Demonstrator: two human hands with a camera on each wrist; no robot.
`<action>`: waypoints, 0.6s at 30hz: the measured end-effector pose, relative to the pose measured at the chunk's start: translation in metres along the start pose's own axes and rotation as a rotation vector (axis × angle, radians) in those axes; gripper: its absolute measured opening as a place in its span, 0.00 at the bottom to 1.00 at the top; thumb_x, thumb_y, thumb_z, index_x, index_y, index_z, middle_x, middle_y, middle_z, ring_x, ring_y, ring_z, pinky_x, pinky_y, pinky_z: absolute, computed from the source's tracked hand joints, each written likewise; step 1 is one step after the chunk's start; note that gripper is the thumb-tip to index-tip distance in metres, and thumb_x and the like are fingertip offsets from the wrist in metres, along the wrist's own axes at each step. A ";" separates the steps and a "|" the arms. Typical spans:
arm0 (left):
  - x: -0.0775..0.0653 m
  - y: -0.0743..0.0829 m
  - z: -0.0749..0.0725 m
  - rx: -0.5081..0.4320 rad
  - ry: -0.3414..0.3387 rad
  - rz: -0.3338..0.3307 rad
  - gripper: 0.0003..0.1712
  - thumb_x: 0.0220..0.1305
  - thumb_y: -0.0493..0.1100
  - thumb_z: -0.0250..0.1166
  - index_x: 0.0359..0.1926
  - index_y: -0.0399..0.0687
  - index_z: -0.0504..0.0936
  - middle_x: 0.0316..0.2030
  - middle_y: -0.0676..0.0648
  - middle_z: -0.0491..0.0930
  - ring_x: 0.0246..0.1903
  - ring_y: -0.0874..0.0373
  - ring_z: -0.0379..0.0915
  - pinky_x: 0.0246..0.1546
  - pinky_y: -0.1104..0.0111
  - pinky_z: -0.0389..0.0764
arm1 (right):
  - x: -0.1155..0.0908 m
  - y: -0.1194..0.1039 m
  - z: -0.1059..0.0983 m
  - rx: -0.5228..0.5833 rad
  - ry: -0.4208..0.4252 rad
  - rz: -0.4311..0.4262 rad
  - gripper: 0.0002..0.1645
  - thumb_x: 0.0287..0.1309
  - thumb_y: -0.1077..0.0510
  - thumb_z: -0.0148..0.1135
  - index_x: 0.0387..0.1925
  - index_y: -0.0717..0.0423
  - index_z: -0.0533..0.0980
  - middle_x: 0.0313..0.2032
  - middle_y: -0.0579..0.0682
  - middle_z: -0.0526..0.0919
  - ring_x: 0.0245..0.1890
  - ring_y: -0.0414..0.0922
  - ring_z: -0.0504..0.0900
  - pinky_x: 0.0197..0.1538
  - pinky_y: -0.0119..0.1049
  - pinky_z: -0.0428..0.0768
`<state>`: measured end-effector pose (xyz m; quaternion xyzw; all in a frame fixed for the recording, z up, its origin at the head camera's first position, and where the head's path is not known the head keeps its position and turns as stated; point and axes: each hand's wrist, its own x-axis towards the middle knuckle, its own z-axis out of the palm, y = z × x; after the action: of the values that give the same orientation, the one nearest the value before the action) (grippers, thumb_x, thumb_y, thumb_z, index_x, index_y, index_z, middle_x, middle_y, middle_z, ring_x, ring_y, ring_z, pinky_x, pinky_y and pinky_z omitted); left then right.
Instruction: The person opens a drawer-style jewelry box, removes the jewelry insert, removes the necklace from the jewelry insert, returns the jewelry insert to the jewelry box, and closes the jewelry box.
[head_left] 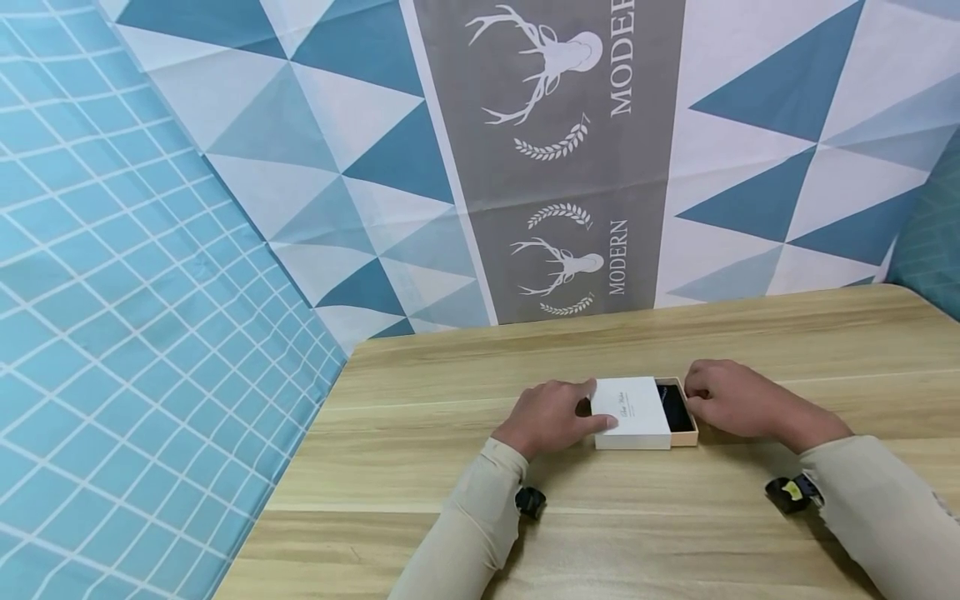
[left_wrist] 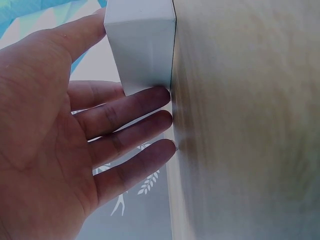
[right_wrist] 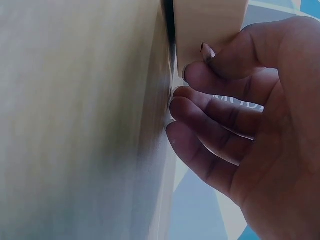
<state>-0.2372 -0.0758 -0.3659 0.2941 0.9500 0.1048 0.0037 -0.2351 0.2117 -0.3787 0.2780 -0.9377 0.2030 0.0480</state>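
Observation:
A white slide-out gift box with small printed lettering lies on the table, its inner drawer partly out on the right side. Inside the drawer shows a black insert with a thin pale item on it, too small to make out. My left hand holds the left end of the white sleeve, thumb on one side and fingers across the other. At the drawer's right end, my right hand pinches a small pull tab between thumb and index finger; the other fingers curl loosely near the tabletop.
The wood-grain table spreads around the box. Behind it hangs a patterned cloth with triangles and deer heads. A blue checked cloth borders the left side. Both wrists carry small black devices.

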 end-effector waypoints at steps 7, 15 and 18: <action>0.001 0.000 0.001 0.001 -0.001 -0.007 0.29 0.66 0.69 0.60 0.56 0.55 0.78 0.24 0.56 0.71 0.26 0.63 0.67 0.25 0.70 0.66 | 0.001 0.000 0.000 -0.002 -0.006 0.008 0.15 0.62 0.63 0.59 0.22 0.43 0.78 0.34 0.42 0.78 0.30 0.38 0.72 0.35 0.40 0.73; 0.001 0.001 0.000 0.007 0.000 -0.005 0.31 0.66 0.69 0.60 0.58 0.54 0.79 0.26 0.56 0.74 0.27 0.63 0.68 0.26 0.70 0.67 | 0.000 0.000 -0.001 -0.016 0.007 -0.006 0.15 0.61 0.64 0.59 0.22 0.44 0.78 0.33 0.42 0.78 0.31 0.38 0.73 0.35 0.41 0.74; 0.001 0.001 0.000 0.009 0.002 0.000 0.28 0.66 0.69 0.60 0.53 0.55 0.78 0.23 0.56 0.71 0.26 0.62 0.67 0.25 0.70 0.66 | -0.001 -0.001 -0.002 -0.017 0.010 -0.008 0.14 0.61 0.64 0.59 0.22 0.44 0.79 0.34 0.42 0.78 0.31 0.38 0.74 0.36 0.41 0.75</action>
<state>-0.2373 -0.0740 -0.3657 0.2938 0.9505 0.1007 0.0014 -0.2341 0.2120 -0.3771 0.2803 -0.9380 0.1960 0.0558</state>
